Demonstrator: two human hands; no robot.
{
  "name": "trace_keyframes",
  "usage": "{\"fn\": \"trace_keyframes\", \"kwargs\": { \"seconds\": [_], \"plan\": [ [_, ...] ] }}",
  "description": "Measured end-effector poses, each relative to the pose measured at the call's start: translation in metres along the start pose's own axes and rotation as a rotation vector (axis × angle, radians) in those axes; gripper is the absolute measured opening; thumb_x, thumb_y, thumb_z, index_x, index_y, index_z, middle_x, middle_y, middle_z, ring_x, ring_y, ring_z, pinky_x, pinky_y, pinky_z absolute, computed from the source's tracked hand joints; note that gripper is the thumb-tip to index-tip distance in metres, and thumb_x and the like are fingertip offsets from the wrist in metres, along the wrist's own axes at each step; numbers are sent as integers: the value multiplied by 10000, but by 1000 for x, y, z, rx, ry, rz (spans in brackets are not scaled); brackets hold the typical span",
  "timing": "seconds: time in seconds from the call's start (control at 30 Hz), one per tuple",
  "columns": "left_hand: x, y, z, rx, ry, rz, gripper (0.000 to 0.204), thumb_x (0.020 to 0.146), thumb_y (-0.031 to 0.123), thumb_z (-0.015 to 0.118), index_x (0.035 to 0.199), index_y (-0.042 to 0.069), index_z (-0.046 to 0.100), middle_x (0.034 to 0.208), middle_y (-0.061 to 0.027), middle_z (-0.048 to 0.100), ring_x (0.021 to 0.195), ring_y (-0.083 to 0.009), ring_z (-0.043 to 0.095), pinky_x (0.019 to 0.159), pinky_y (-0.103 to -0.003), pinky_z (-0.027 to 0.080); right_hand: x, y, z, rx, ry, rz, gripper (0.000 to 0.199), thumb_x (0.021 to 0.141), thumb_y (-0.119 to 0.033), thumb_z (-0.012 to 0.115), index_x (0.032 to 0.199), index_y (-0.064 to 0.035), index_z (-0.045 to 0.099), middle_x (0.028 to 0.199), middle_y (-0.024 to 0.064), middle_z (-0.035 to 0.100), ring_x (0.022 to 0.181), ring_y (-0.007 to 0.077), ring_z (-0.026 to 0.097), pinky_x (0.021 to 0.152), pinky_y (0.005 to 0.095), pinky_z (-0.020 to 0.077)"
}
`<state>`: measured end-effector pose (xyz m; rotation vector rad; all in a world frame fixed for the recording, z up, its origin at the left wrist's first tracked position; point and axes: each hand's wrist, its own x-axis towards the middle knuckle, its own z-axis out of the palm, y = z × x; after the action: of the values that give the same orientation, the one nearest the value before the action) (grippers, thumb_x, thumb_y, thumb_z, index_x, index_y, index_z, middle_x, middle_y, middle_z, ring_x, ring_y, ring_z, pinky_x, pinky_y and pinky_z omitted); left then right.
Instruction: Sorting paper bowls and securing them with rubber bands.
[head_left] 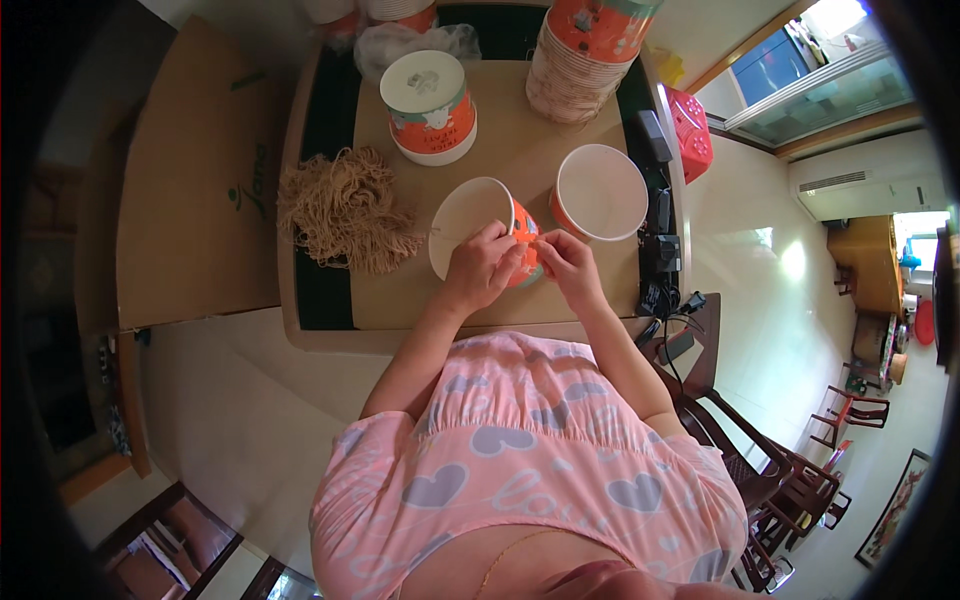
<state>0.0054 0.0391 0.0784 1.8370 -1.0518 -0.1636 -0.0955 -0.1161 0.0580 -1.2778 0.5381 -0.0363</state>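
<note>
An orange paper bucket (523, 222) with a white inside stands tilted at the near middle of the table, its mouth turned to the left. Across its rim lies my left hand (485, 268), fingers closed at the bucket's edge. My right hand (567, 265) pinches thumb and forefinger together against the outer wall, right beside the left fingertips. Whatever is between the right fingertips is too small to make out. A loose heap of tan strings (345, 210) lies to the left of the bucket. Another open paper bucket (603, 190) stands to the right.
Behind the hands, an upside-down bucket (425, 90) sits on another. A tall stack of buckets (580, 75) rises at the back right, near a clear plastic bag (400, 45). Black adapters and cables (660, 250) line the right edge. A large cardboard box (195, 180) stands left.
</note>
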Motion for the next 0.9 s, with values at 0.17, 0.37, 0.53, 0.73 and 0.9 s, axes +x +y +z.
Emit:
{"fn": "trace_keyframes", "kwargs": {
  "seconds": [0.17,0.37,0.53,0.73,0.9],
  "plan": [
    [2,-3,6,27,-8,-82,311,953,261,474,804,21,604,778,-130,513,733,-320,558,631,-423,452,-5,5,12,-300,111,-313,53,880,-25,617,927,-1,621,709,-13,545,662,65,523,574,201,408],
    [4,-5,13,63,14,-73,249,928,214,531,825,-2,598,804,-130,527,738,-327,556,639,-423,457,-7,-3,22,-557,185,-581,62,827,-10,653,883,-8,628,746,74,549,607,139,521,553,253,423],
    [6,-4,7,8,5,-113,247,941,199,506,834,-12,578,815,-137,515,738,-323,551,652,-410,446,-5,-3,24,-418,235,-610,66,817,7,662,879,-5,641,746,63,553,620,131,531,555,255,434],
    [6,-3,9,-9,-10,-130,231,946,184,493,841,-12,554,828,-143,507,756,-328,550,661,-417,444,-4,-4,24,-503,198,-684,89,815,34,664,898,3,673,788,52,576,678,90,548,591,223,440],
    [4,-7,11,49,-31,-129,200,937,175,496,858,-5,533,863,-150,512,785,-344,555,672,-436,454,-2,1,24,-525,220,-588,77,815,22,672,888,11,651,778,38,577,666,81,544,590,218,439]
  ]
}}
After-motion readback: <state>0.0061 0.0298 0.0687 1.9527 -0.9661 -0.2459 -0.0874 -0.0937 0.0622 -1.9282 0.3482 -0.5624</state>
